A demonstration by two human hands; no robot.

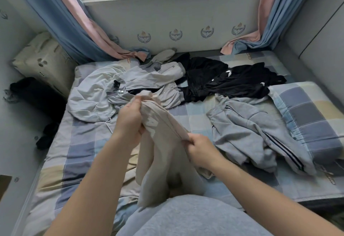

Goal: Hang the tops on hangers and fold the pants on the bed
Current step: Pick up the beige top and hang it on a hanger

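Both forearms reach forward over the bed point(83, 142): the left grip point(130, 118), raised and farther out, clenches the beige garment point(162, 153) by its top edge; the right grip point(200, 151), nearer, pinches the same edge. To its right lie striped grey pants point(251, 133).

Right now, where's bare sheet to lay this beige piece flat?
Bare sheet between the beige garment and striped grey pants; another patch below the light hoodie, left side. Far end is crowded with grey jacket and black clothes.
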